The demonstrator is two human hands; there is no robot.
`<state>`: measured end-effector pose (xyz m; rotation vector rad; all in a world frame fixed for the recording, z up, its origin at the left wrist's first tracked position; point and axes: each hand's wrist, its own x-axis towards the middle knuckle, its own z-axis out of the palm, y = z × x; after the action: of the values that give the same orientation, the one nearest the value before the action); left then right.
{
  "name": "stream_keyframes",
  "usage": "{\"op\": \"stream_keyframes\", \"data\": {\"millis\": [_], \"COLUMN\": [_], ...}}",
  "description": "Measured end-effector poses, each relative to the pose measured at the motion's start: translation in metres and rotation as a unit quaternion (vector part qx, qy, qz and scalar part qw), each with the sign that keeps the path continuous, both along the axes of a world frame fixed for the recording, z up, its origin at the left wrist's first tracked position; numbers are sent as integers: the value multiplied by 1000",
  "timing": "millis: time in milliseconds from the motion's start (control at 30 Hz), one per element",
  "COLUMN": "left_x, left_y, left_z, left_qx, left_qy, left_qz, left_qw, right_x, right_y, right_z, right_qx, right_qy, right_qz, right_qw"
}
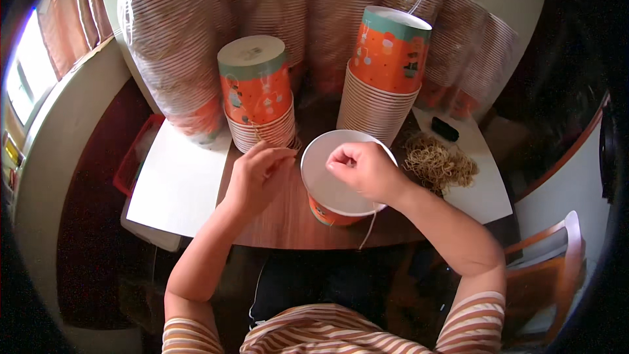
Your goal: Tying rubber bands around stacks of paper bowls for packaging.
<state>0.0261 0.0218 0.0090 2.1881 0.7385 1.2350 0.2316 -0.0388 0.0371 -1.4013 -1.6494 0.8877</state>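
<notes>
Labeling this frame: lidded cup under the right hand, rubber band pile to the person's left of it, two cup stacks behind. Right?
Not quite. The head view shows the rubber band pile to the person's right of the lidded cup, not left. The rest holds: the right hand rests on the lid, and two cup stacks stand behind.

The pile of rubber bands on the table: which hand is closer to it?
Right. The right hand rests on the lidded cup, just left of the rubber bands. The left hand is farther left, beyond the cup.
</notes>
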Motion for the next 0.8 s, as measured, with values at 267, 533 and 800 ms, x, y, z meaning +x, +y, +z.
{"op": "stream_keyframes", "data": {"millis": [267, 533, 800], "left_x": [7, 10, 14], "left_y": [33, 40, 38], "left_z": [-27, -33, -30], "left_qx": [-110, -150, -151], "left_qy": [31, 30, 36], "left_qz": [-12, -40, -43], "left_qw": [993, 987, 987], "right_x": [-6, -9, -8], "right_y": [39, 47, 53], "right_z": [-20, -20, -31], "right_qx": [50, 47, 93], "right_qy": [-143, -166, -150], "right_qz": [-9, 6, 2], "right_qw": [988, 985, 984]}}
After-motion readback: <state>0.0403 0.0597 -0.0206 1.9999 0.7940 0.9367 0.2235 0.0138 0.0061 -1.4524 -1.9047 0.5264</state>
